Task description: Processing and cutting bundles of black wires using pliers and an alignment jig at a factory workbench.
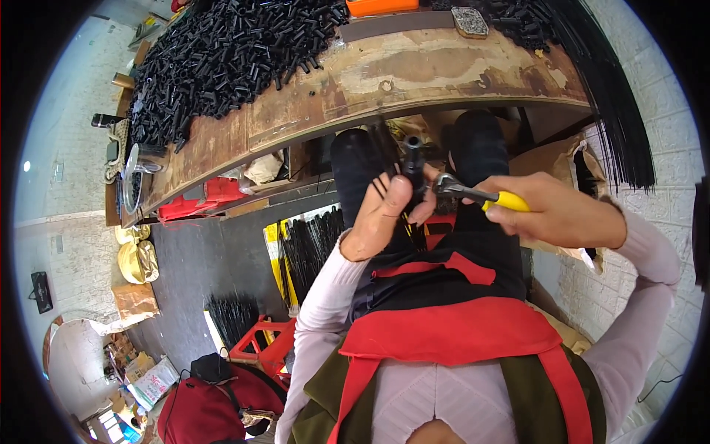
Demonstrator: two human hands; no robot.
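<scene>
My left hand (379, 216) is closed around a black tubular piece (413, 157), whose round open end points up. Thin dark strands or rods show by its fingers, some smeared by motion. My right hand (555, 209) grips a yellow-handled tool (510, 201) with a rounded metal head. That head is beside the black piece, close to my left fingers; whether they touch I cannot tell. Both hands are above my lap, just in front of the wooden workbench (414, 70).
A heap of short black tubes (229, 66) covers the bench's left side. An orange container (381, 6) and a speckled block (470, 22) stand at the back. Long black strands (614, 96) hang at the right. Bundles of black rods (314, 240) and a red stool (262, 342) are at left.
</scene>
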